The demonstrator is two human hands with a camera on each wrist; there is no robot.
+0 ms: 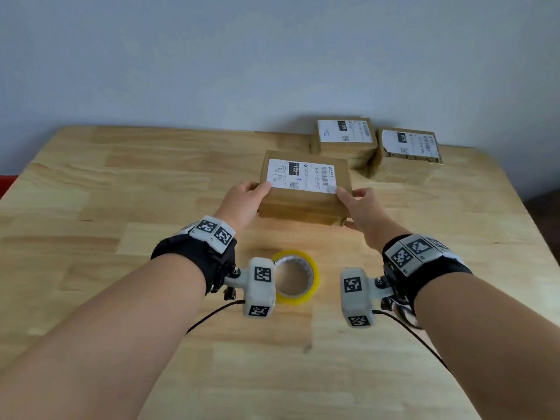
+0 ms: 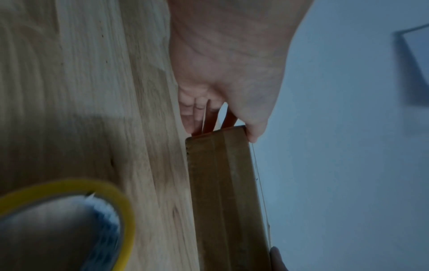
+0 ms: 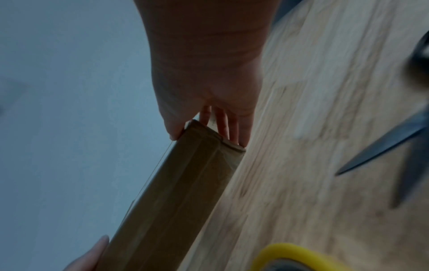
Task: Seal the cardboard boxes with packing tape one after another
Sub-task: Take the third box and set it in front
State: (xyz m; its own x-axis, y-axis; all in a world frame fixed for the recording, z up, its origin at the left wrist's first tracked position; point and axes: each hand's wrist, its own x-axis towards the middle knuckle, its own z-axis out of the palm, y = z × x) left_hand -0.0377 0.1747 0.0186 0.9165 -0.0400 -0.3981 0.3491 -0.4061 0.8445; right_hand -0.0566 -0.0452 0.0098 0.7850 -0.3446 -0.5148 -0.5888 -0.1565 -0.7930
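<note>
A flat cardboard box (image 1: 304, 192) with a white shipping label lies on the wooden table (image 1: 121, 183). My left hand (image 1: 247, 200) grips its near left corner, thumb on top and fingers down the side. My right hand (image 1: 362, 207) grips the near right corner the same way. The left wrist view shows the box's front face (image 2: 223, 192) with the thumb on its top edge; the right wrist view shows the box (image 3: 176, 192) likewise. A roll of yellow packing tape (image 1: 298, 275) lies flat on the table between my wrists, nearer me than the box.
Two more labelled cardboard boxes (image 1: 344, 140) (image 1: 406, 156) sit at the back right by the wall. Scissors (image 3: 394, 139) lie on the table to my right, seen in the right wrist view. A red thing (image 1: 6, 183) shows past the table's left edge.
</note>
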